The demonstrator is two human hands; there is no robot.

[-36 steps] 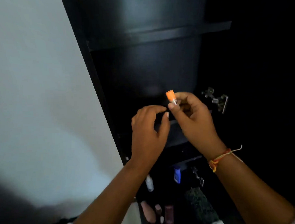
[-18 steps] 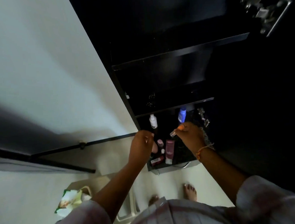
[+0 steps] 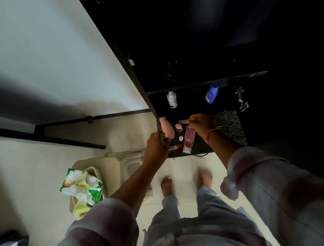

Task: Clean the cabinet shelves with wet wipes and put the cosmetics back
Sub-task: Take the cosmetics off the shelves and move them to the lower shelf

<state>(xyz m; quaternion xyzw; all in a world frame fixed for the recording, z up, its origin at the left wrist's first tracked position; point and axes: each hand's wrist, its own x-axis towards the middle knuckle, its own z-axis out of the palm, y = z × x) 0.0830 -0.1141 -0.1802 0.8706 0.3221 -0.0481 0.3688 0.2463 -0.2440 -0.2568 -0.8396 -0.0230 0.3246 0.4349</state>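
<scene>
I look down at the black cabinet's bottom shelf (image 3: 201, 149). My right hand (image 3: 200, 125) pinches a small clear tube with an orange cap (image 3: 185, 121) low over the cosmetics. My left hand (image 3: 155, 144) hovers at the shelf's front left corner, fingers curled round a small dark object (image 3: 164, 139). On the shelf lie a pale pink bottle (image 3: 167, 129), a pink tube (image 3: 189, 140), a red item (image 3: 175, 146) and small jars. A white bottle (image 3: 171, 99) and a blue bottle (image 3: 211, 93) stand further back. The wet wipes pack (image 3: 81, 187) lies on a cream stool (image 3: 122, 161) to my left.
A dark glittery pouch (image 3: 229, 127) fills the shelf's right side, under my right wrist. A metal door hinge (image 3: 241, 99) sticks out at the right. The shelf above (image 3: 211, 81) overhangs the back bottles. My bare feet (image 3: 166, 184) stand on the cream floor below.
My view has swung from the upper shelves down to the bottom shelf. Both hands dropped with it, the right still holding the orange-capped tube, and the hands drew apart.
</scene>
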